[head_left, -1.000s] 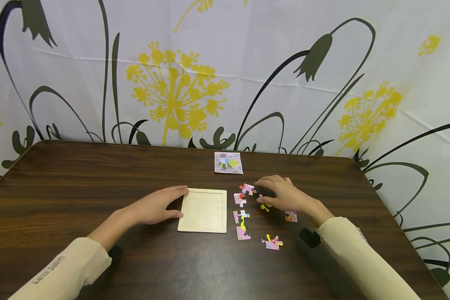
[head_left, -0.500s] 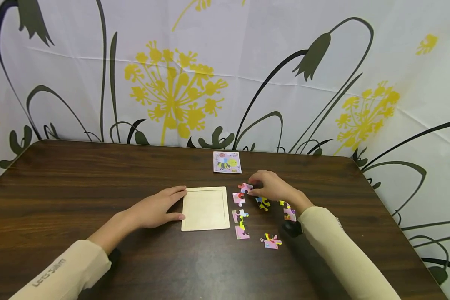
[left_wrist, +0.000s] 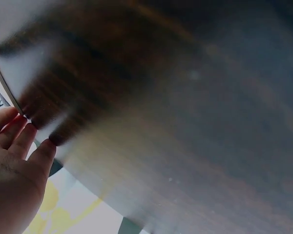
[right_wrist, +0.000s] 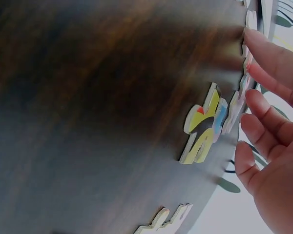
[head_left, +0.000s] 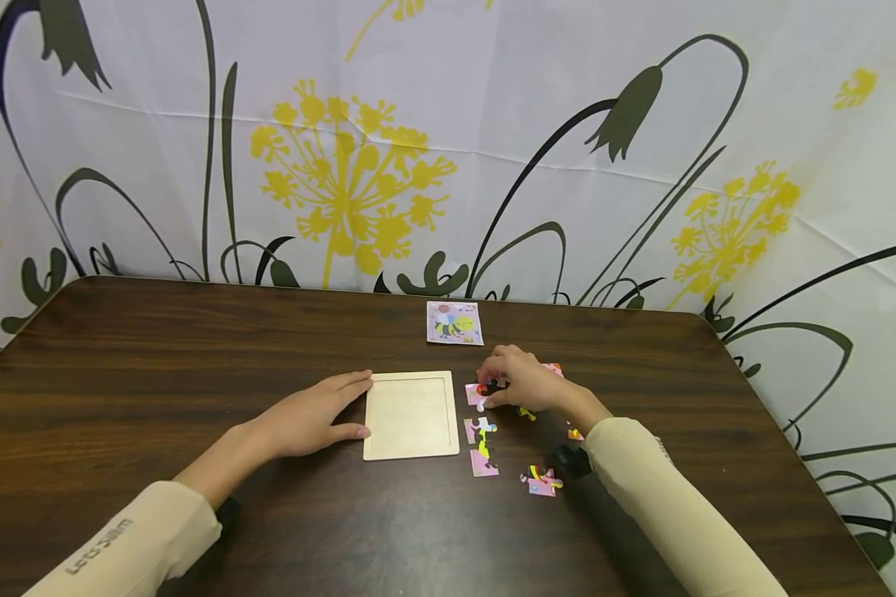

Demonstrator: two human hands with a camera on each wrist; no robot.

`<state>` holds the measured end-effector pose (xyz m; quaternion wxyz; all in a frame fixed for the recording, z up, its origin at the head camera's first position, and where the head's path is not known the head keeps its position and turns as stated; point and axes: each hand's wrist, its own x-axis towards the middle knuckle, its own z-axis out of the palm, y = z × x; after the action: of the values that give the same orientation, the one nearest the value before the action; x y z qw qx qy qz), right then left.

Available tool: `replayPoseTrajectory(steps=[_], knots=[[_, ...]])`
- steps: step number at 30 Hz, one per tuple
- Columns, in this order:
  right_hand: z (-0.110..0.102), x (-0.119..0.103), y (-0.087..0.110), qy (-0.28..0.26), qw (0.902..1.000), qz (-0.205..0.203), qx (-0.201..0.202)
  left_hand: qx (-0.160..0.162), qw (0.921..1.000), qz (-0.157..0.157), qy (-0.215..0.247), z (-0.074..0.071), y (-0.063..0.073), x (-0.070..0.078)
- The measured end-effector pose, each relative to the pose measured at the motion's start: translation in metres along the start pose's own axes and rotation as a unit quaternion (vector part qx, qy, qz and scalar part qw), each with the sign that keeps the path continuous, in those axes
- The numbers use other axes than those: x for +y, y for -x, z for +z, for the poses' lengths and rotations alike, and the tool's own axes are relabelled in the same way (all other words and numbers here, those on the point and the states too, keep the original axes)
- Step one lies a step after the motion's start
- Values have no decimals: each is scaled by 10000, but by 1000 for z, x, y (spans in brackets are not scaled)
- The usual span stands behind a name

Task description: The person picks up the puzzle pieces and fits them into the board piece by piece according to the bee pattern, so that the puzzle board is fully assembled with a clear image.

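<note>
My left hand (head_left: 319,414) rests at the left edge of a square wooden puzzle tray (head_left: 411,414), fingers extended against its rim. In the left wrist view the left hand (left_wrist: 17,165) shows its fingertips at the tray's edge. My right hand (head_left: 526,380) is over the upper puzzle pieces, thumb and fingers curved around a jigsaw piece that it mostly hides. Beside the thumb lies a pink piece with a red spot (head_left: 475,395). In the right wrist view, the right hand (right_wrist: 273,117) reaches down at the row of pieces, near a yellow-and-black piece (right_wrist: 202,126).
Two pieces (head_left: 484,460) lie joined right of the tray, and a rainbow piece (head_left: 542,482) lies nearer the front. A pink piece (head_left: 552,368) shows behind the right hand. A bee picture card (head_left: 455,323) lies at the back of the dark wooden table (head_left: 231,323).
My right hand has moved left and closed in around the upper pieces, next to the red-spot piece. The tray has shifted slightly right, with my left hand still at its edge.
</note>
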<state>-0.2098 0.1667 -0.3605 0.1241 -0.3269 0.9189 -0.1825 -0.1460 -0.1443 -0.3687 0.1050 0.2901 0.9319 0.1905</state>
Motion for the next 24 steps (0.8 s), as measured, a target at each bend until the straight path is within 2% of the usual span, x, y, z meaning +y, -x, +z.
replayPoseTrajectory(steps=[16,24], knots=[[5,0,0,305,9988,-370,130,-50,10000,19,-37,-1,-2,-1],[6,-1,1,263,9988,-408,104,-52,9999,41,-90,-4,-1,1]])
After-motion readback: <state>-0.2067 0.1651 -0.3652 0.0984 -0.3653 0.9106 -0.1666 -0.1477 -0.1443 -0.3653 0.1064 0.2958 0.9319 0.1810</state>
